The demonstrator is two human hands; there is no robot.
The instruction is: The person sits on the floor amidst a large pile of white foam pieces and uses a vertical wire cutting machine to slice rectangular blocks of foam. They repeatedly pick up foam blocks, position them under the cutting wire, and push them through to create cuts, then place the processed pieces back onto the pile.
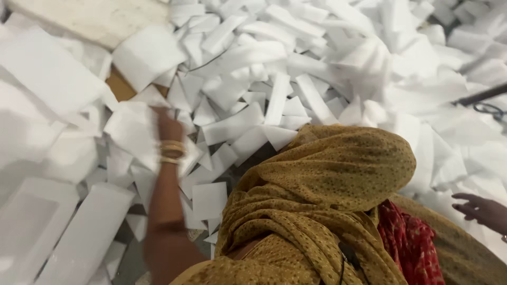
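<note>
A left hand (168, 126) with gold bangles (172, 150) reaches into a heap of white foam strips (274, 100), fingers closed on one white sheet (132, 129) at the heap's left edge; right hand unseen.

White foam offcuts (274, 100) lie heaped across the whole view, strips and flat rectangles alike, far too many and too overlapped to count. Two hands show: one (168, 126) reaching into the pile at left, blurred, and one (483, 210) at the right edge. The left wrist carries a stack of gold bangles (172, 151), the exact number blurred. One mustard-yellow dotted cloth (327, 200) and one red patterned cloth (409, 243) show.
</note>
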